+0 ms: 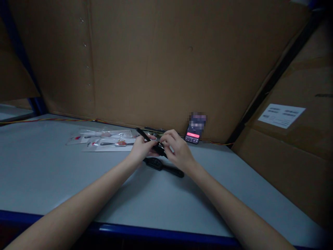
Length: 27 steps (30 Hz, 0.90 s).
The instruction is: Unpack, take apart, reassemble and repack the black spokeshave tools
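Near the middle of the table, my left hand point(142, 148) is closed around a slim black strap-like thing point(142, 133). One end of it points up and left, and its wider part has a shiny spot, so it resembles a wristwatch. The curled fingers of my right hand point(178, 147) pinch at that wider part from the right; they hide some of it. Just below both hands lies a second black strap-like piece point(171, 170) with a broad oval section, flat on the table. Its left end is partly covered by my left hand.
Clear plastic packets point(108, 142) with slender items inside lie left of my hands. A lit phone point(195, 130) leans against the cardboard wall point(156, 69) at the back. Thin red and yellow wires point(65, 120) run along the rear edge. A labelled cardboard panel point(286, 149) bounds the right side.
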{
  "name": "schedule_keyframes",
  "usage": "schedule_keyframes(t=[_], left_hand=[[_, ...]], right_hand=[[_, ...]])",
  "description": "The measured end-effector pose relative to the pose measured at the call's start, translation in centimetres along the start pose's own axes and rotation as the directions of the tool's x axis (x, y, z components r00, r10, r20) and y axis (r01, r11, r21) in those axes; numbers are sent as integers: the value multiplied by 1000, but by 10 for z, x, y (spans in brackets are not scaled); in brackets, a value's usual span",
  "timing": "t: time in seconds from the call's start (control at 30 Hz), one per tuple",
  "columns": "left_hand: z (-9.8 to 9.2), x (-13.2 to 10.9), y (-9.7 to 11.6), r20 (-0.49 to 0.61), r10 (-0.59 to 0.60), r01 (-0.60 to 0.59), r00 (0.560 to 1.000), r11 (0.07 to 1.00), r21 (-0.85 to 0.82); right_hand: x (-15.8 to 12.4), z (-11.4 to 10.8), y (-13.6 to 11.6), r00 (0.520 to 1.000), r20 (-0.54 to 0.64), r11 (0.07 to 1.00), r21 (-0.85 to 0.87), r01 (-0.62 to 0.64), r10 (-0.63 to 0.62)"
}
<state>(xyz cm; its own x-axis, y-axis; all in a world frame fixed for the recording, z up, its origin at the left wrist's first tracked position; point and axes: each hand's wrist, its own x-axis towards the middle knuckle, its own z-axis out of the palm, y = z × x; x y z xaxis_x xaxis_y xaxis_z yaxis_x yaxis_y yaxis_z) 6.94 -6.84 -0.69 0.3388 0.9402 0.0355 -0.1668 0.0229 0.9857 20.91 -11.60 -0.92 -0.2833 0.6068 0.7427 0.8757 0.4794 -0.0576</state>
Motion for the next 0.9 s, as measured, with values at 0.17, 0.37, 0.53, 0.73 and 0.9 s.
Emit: schedule_keyframes(t=[0.17,0.37,0.53,0.73,0.9], left_hand=[[-1,1,-2,-18,11,-12,1000,1000,-29],[-3,5,-5,-23,-20,20,1000,1000,-1],[-2,4,0,-18,40,-39,999,996,77],[-1,2,4,-3,44,-43,999,999,33],[-1,5,-2,-61,65,-60,996,995,80]], right_hand=[[3,1,-2,990,105,994,-52,-91,96],[3,5,2,966,252,972,-210,104,-49],[5,0,-2,958,268,918,-346,193,-100],[6,-4,5,980,198,965,-254,69,-18],[3,-3,-3,973,214,947,-286,146,-86]])
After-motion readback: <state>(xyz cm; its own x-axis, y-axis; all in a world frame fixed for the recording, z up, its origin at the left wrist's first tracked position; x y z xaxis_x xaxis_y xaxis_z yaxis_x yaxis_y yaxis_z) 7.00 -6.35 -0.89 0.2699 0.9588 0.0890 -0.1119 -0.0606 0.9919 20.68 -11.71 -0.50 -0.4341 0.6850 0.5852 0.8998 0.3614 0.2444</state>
